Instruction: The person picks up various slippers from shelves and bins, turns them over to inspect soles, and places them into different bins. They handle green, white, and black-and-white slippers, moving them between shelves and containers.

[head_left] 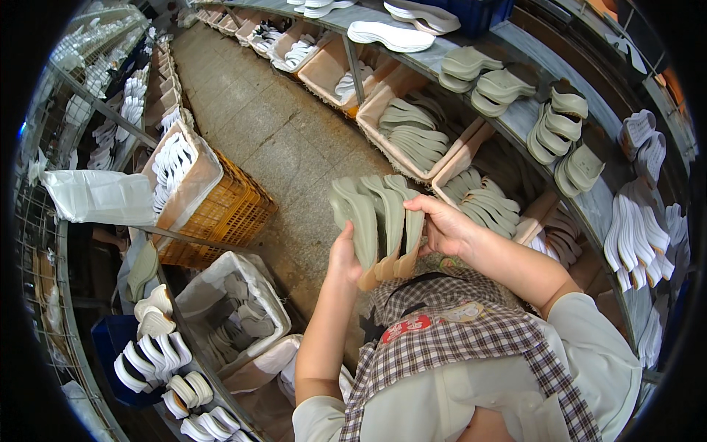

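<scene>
Between my two hands is a small stack of grey-green shoe soles [388, 210] with tan heel ends, held upright in front of my checked apron. My left hand [344, 254] presses on the stack's left side, its thumb up along the outer sole. On the other side my right hand [442, 225] grips the soles, thumb across the top edge and fingers partly hidden behind them. Close to my right hand, a lined basket [434, 179] holds more grey-green soles [414, 136].
A metal shelf [541, 136] on the right carries grouped soles. At left stand a yellow crate [221, 221] of white soles, a white-lined bin [276, 283] with grey soles, and a blue bin [103, 353]. A tiled floor aisle [258, 110] runs between the rows.
</scene>
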The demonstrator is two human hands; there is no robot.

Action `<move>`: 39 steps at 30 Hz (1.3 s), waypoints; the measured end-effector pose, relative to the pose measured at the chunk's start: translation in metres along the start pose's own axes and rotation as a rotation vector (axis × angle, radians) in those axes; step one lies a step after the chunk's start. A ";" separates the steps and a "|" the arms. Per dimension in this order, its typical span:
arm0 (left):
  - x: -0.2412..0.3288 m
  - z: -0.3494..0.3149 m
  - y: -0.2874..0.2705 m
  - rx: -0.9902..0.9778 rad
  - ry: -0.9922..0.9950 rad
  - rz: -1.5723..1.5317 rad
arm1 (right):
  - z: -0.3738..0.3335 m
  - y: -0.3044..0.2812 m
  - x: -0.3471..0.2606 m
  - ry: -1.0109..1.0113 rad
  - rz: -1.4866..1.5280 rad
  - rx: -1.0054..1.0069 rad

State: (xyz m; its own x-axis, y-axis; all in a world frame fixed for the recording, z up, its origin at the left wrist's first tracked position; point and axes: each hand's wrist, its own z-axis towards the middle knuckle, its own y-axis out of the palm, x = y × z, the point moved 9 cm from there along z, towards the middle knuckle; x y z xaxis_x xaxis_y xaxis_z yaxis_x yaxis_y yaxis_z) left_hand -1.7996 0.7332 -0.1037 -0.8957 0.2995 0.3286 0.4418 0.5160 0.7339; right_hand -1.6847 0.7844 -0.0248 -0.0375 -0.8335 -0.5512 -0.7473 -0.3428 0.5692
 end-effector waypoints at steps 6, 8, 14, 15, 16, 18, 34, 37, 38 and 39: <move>0.005 -0.002 0.005 -0.067 -0.007 -0.008 | -0.003 0.006 -0.006 -0.042 0.008 -0.020; 0.006 -0.003 0.006 -0.063 -0.003 -0.003 | -0.003 0.005 -0.008 -0.054 0.006 -0.008; 0.026 -0.008 0.016 -0.063 0.157 0.144 | -0.006 0.007 -0.016 -0.179 -0.146 -0.015; 0.034 -0.010 0.019 -0.076 0.228 0.204 | -0.009 0.012 -0.022 -0.242 -0.198 -0.056; 0.043 -0.013 0.025 -0.120 0.299 0.210 | -0.012 0.015 -0.025 -0.283 -0.251 -0.066; 0.058 -0.022 0.037 -0.220 0.435 0.204 | -0.020 0.027 -0.035 -0.375 -0.266 -0.161; 0.081 -0.037 0.078 -0.489 0.605 0.248 | -0.043 0.044 -0.062 -0.594 -0.319 -0.325; 0.082 -0.037 0.077 -0.459 0.633 0.277 | -0.046 0.044 -0.063 -0.583 -0.282 -0.319; 0.082 -0.038 0.078 -0.468 0.644 0.288 | -0.047 0.045 -0.064 -0.582 -0.264 -0.333; 0.082 -0.039 0.078 -0.479 0.653 0.293 | -0.048 0.044 -0.066 -0.592 -0.294 -0.330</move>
State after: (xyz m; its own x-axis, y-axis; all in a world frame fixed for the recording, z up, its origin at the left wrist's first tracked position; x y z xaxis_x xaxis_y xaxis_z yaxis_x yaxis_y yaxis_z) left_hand -1.8406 0.7664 0.0038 -0.6630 -0.2298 0.7125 0.7228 0.0516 0.6891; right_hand -1.6832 0.8032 0.0662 -0.2879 -0.3456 -0.8931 -0.5467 -0.7064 0.4495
